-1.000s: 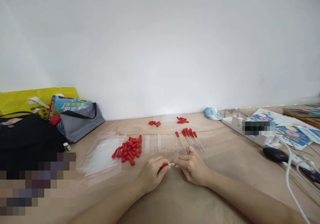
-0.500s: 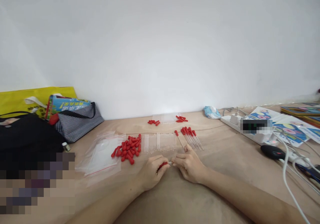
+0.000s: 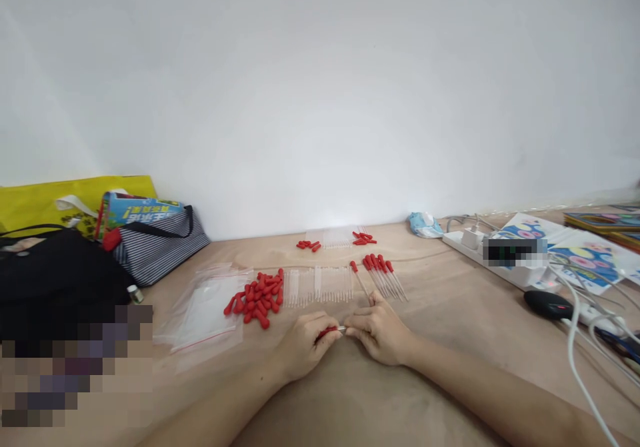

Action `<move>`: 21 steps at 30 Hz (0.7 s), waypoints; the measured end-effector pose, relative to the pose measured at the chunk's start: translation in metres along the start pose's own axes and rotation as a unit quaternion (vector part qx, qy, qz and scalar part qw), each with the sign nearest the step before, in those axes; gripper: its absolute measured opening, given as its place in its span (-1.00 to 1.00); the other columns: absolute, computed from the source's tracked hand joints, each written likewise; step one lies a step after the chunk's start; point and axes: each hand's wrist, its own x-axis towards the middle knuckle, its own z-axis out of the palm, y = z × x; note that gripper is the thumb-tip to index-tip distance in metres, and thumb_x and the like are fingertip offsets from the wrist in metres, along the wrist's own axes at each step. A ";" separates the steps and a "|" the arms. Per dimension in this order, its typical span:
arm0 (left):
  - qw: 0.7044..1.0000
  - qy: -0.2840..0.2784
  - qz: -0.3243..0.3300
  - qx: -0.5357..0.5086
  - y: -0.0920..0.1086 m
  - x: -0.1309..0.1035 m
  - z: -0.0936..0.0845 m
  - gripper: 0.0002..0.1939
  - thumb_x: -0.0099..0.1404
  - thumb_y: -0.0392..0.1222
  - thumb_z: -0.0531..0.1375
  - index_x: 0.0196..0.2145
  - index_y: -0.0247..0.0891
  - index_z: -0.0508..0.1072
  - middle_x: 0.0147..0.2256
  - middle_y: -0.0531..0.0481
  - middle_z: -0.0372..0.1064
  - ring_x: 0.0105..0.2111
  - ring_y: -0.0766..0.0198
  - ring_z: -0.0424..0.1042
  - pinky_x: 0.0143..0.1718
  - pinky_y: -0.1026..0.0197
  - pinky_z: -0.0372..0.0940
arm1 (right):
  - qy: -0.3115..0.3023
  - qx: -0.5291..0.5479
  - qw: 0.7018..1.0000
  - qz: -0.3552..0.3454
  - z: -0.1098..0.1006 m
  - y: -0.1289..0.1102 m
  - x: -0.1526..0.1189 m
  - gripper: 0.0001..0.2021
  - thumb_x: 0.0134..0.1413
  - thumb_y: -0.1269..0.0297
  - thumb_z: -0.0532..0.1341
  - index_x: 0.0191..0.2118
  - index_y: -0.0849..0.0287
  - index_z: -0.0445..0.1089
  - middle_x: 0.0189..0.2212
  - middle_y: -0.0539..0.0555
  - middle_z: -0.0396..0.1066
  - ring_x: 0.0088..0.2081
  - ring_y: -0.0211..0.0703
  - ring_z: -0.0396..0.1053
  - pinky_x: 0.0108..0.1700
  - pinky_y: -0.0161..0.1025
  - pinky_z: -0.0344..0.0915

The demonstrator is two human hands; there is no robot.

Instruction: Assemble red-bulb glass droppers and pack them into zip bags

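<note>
1. Bulb, small and red, is sitting in the left hand, whose fingers are closing narrowly around it.
2. Over on the other side, the right hand is pinching a clear tube; a short stretch is showing between the hands, low over the table. The tube is lining up with the bulb's mouth, but fingers are hiding how far in it is reaching.
3. Here's the main danger, as I'm judging it: if the hands are pushing at different angles, the thin tube could be bending or snapping under the sideways load.
4. Grip is mattering too. Should the right fingers be holding too loosely, the tube could be sliding back through them; with the left squeezing too hard, the bulb's mouth could be folding shut.
5. Just beyond the right hand, a lone dropper is lying with its thin end close to the raised finger. A careless nudge could be rolling it towards the grouped droppers.
6. Left of those, loose tubes are lying in a row, right beside the bulb pile. A sweeping left wrist could be scattering either one, or dragging the plastic bags along.
</note>
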 end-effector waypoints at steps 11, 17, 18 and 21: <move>0.997 0.053 -0.043 -0.036 -0.012 -0.005 -0.008 -0.82 0.21 -0.23 0.05 -0.42 -0.28 0.44 -0.48 0.02 0.34 -0.47 0.31 0.30 -0.42 0.30 0.18 | 0.048 -0.062 0.997 0.004 -0.004 0.004 -0.002 -0.81 0.12 0.36 -0.01 -0.26 0.13 0.34 -0.43 0.02 0.34 -0.39 -0.26 0.19 -0.31 -0.23 -0.15; 0.993 0.051 -0.108 -0.010 -0.012 -0.006 -0.008 -0.67 0.10 -0.24 0.14 -0.13 -0.25 0.34 -0.47 0.08 0.28 -0.52 0.34 0.26 -0.45 0.30 0.18 | 0.047 -0.118 0.992 0.024 -0.005 0.008 -0.003 -0.82 0.07 0.35 0.03 -0.42 0.17 0.36 -0.47 0.04 0.33 -0.36 -0.22 0.16 -0.34 -0.21 -0.15; 0.991 0.050 -0.122 0.000 -0.012 -0.006 -0.008 -0.62 0.09 -0.24 0.14 -0.09 -0.25 0.29 -0.49 0.11 0.26 -0.54 0.34 0.24 -0.46 0.30 0.17 | 0.061 -0.120 0.990 0.052 -0.004 0.011 -0.003 -0.83 0.06 0.36 0.03 -0.39 0.17 0.37 -0.46 0.05 0.34 -0.36 -0.21 0.17 -0.33 -0.21 -0.14; 0.990 0.020 -0.139 0.023 -0.010 -0.005 -0.008 -0.71 0.13 -0.24 0.09 -0.14 -0.27 0.28 -0.56 0.15 0.18 -0.57 0.34 0.21 -0.50 0.30 0.12 | 0.118 -0.124 0.970 0.174 -0.001 0.023 -0.001 -0.80 0.04 0.39 0.01 -0.25 0.17 0.34 -0.40 0.07 0.39 -0.32 -0.18 0.23 -0.30 -0.22 -0.12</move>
